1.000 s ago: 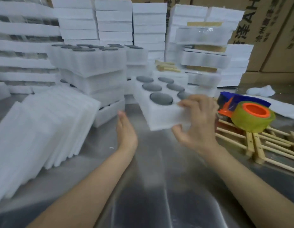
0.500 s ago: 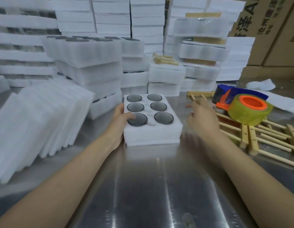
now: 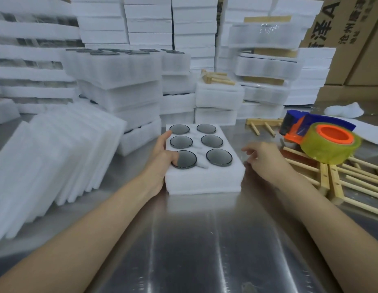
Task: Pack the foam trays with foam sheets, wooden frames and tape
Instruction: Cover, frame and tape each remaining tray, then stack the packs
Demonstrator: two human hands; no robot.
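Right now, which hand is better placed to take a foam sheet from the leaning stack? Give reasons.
Probably left. The foam sheets lean left of the foam tray, beside the left hand holding its edge; the right hand hovers at the tray's far side.

Table (image 3: pixel 194 240) free near, foam sheets (image 3: pixel 57 161) block left, wooden frames (image 3: pixel 331 182) and tape dispenser (image 3: pixel 327 142) right, tray stacks (image 3: pixel 120 85) behind.
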